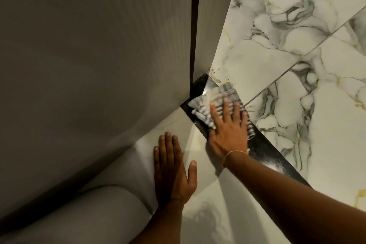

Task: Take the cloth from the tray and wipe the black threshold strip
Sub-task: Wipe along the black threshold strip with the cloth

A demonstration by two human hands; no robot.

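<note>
A glossy black threshold strip (265,152) runs diagonally across the floor from the door frame toward the lower right. A grey-and-white striped cloth (215,95) lies folded on its far end, close to the door frame. My right hand (227,130) presses flat on the cloth with fingers spread, covering its near half. My left hand (174,170) rests flat and empty on the plain pale floor tile just left of the strip. No tray is in view.
A grey door (89,55) and door frame (213,16) stand at the left and centre, with a dark gap between them. White marble-patterned floor tiles (297,35) spread to the right of the strip. A grey rounded form (89,212) lies at the lower left.
</note>
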